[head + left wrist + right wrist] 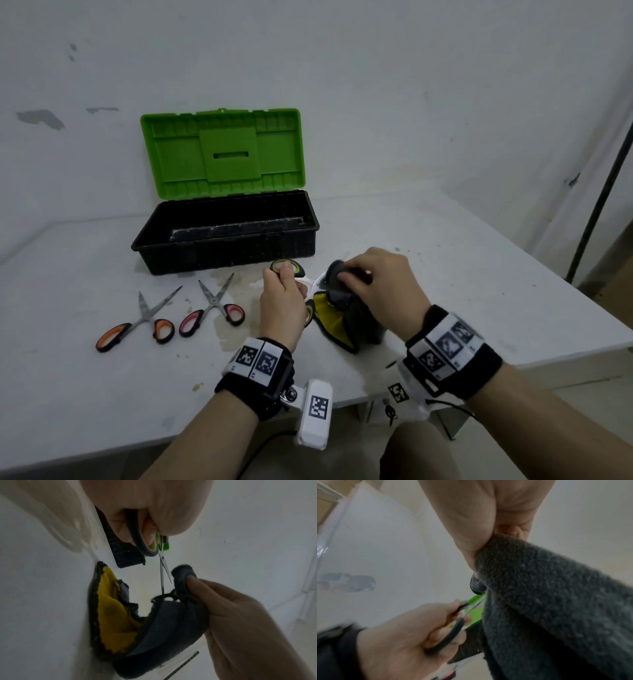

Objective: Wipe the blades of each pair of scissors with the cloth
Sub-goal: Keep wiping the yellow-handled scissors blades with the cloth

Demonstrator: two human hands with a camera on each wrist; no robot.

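Your left hand (283, 301) grips green-handled scissors (291, 269) over a stained white table (85, 377) by a scuffed wall; right hand (380, 284) pinches the grey-yellow cloth (342, 322) around their open blades, toolbox (226, 236) behind.

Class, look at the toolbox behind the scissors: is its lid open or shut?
Open. The toolbox has its green lid raised upright at the back, exposing the black interior.

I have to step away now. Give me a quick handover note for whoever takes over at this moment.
Left hand grips the handles of the green-handled scissors, blades parted.
Right hand pinches the grey-and-yellow cloth around a blade, mid-wipe.
Orange-handled scissors and pink-handled scissors lie open on the table in front of the open toolbox.
Whether those two are wiped cannot be told. Finish the green pair, then check them.
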